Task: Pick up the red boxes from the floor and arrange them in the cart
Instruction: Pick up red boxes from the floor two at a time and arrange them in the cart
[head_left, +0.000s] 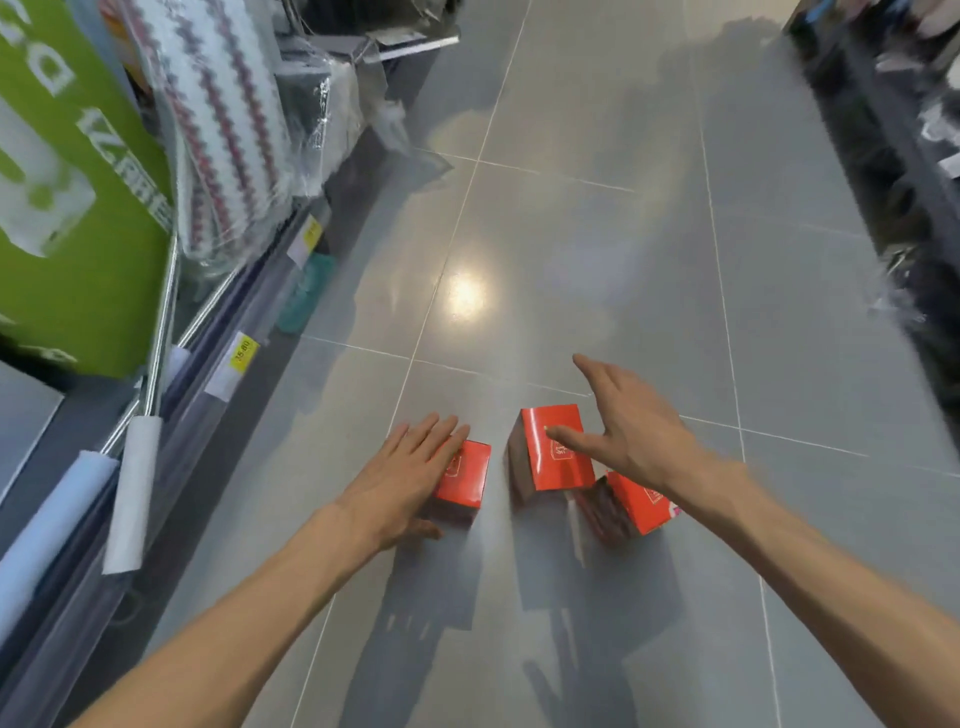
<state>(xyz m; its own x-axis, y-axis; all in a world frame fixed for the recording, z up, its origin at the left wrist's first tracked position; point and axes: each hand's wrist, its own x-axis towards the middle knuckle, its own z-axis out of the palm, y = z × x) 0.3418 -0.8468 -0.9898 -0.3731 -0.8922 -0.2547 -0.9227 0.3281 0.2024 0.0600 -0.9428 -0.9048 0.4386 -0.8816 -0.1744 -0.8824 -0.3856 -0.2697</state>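
Three red boxes stand on the grey tiled floor (571, 249) in front of me. My left hand (400, 483) lies with straight fingers over the left red box (467, 475), its thumb down by the box's near side. The middle red box (558, 457) stands tallest; my right hand (628, 426) hovers over its right side with fingers spread and thumb pointing left across its top. A third red box (641, 506) sits tilted behind my right wrist, partly hidden. No cart is in view.
Shop shelves line the left side, with a green carton (67, 208), wrapped textiles (218, 124) and hanging white-handled mops (130, 493) jutting toward the aisle. Dark shelving (914, 182) runs along the right. The aisle stretches ahead between them.
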